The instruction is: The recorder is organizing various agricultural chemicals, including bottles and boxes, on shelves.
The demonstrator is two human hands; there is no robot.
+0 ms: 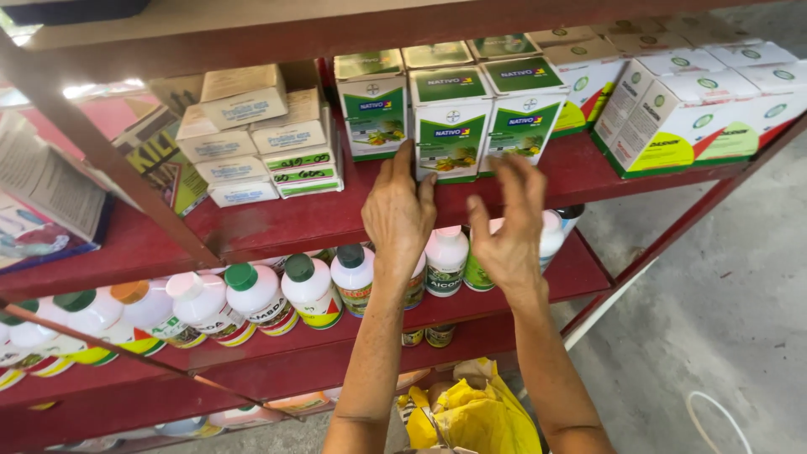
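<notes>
My left hand (398, 212) reaches up to the red metal shelf (277, 223), fingers together, fingertips touching the bottom left of a white and green carton (450, 118). My right hand (507, 227) hovers beside it with fingers spread, just below a second white and green carton (523, 109); it holds nothing. A third matching carton (371, 105) stands to the left of the first one. More of these cartons stand in a row behind.
Small white boxes (252, 139) are stacked on the left of the same shelf, larger white, green and red cartons (685, 113) on the right. White bottles with coloured caps (252, 298) line the shelf below. A yellow bag (471, 416) lies low down. Concrete floor is at right.
</notes>
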